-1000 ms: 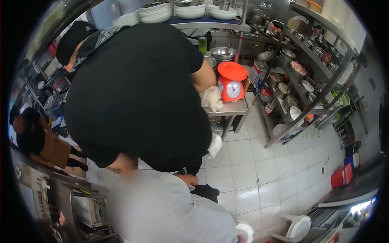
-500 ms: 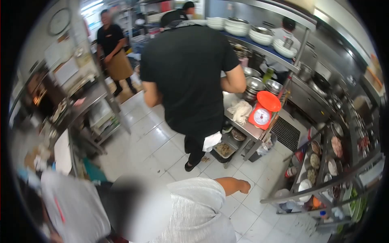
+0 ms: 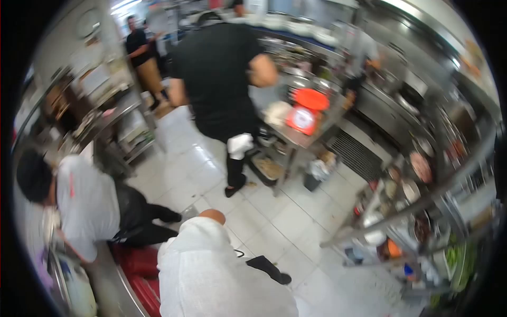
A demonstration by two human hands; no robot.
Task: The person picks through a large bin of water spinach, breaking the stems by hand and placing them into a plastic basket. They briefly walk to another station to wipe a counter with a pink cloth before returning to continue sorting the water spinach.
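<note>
Neither my left hand nor my right hand shows in the head view. Close in front, at the bottom middle, is a white shirt [image 3: 216, 269] on a person; a dark trouser leg and shoe [image 3: 274, 270] stick out to its right. No hand of that person can be made out. At the left, a co-worker in a white top and dark cap [image 3: 87, 198] leans over a metal counter [image 3: 108, 282]. Ahead, a person in a black T-shirt [image 3: 214, 79] stands with their back to me, a white cloth [image 3: 240, 145] hanging at the waist.
An orange-red kitchen scale [image 3: 302, 120] stands on a steel table [image 3: 311, 138], above a bin [image 3: 312, 181]. Shelving with a metal rail [image 3: 380, 224] lines the right side. White floor tiles [image 3: 264, 211] run between. Red containers [image 3: 140, 264] sit low at left.
My view has shifted, so the scale and table appear farther left. The near person in white has turned and lowered out of the earlier pose. The leaning co-worker at left now shows more fully.
</note>
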